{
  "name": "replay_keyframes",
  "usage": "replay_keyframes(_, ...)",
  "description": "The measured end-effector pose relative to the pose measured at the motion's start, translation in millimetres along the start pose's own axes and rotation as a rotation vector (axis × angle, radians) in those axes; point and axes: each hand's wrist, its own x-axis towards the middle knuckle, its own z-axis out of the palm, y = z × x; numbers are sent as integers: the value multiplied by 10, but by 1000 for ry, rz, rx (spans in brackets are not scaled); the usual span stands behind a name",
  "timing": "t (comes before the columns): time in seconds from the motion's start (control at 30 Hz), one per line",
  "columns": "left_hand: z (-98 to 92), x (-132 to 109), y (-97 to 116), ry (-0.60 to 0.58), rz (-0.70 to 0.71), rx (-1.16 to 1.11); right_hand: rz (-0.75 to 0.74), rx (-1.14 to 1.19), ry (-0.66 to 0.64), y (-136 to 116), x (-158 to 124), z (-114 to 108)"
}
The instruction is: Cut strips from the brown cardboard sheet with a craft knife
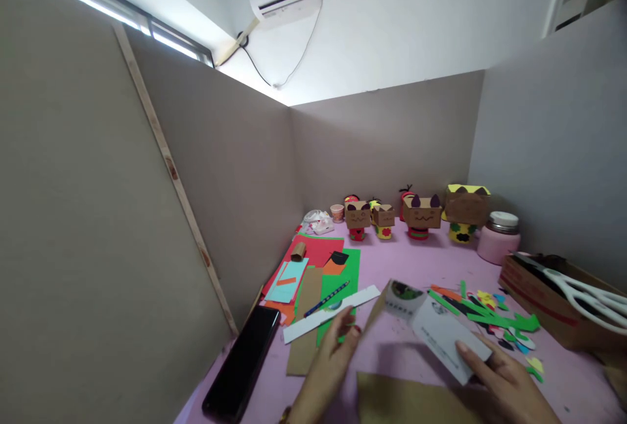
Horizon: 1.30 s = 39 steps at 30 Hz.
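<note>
My right hand (504, 381) grips the near end of a small white carton (431, 326) held over the pink table (421, 260); the carton's open flap points away from me. My left hand (333, 358) reaches in from below with fingers bent, its fingertips near the carton's brown flap and next to a long white paper strip (328, 315). A brown cardboard sheet (406, 401) lies just under both hands.
Red, green, blue and brown paper sheets (323, 267) with a pencil (326, 298) lie at left, a black phone (245, 362) beyond them. Several cardboard box figures (421, 213) line the back wall beside a pink jar (498, 238). Paper scraps (494, 319) and a box with white scissors (582, 293) sit right.
</note>
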Motion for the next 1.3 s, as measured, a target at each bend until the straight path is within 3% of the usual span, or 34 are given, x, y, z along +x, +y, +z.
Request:
replay_keyframes(0.13, -339, -190, -192, 208, -88, 367, -45, -202, 127, -109, 62, 75)
replay_keyframes(0.3, -420, -265, -340, 194, -97, 650, -172, -215, 48, -1, 100, 199)
replay_keyframes(0.4, -396, -243, -203, 136, -62, 882, -187, -212, 40, 0, 94, 195)
replay_keyframes(0.5, -446, -240, 20, 103, -110, 967, -158, -206, -3, -60, 76, 169)
replay_keyframes(0.67, -695, -299, 279, 38, -264, 1062, -134, -257, -15, -114, 64, 166)
replay_keyframes(0.73, -825, -343, 342, 86, -262, 1080, -127, -274, 8, -124, 59, 164)
replay_keyframes(0.83, -1041, -414, 417, 190, -289, 992, -91, -297, 54, -148, 50, 135)
replay_keyframes(1.0, -1363, -501, 459, 342, -225, 560, -8, -306, 86, -151, 51, 70)
replay_keyframes(1.3, -1680, -630, 526, 329, -267, -11, -54, -280, 86, -68, 82, 119)
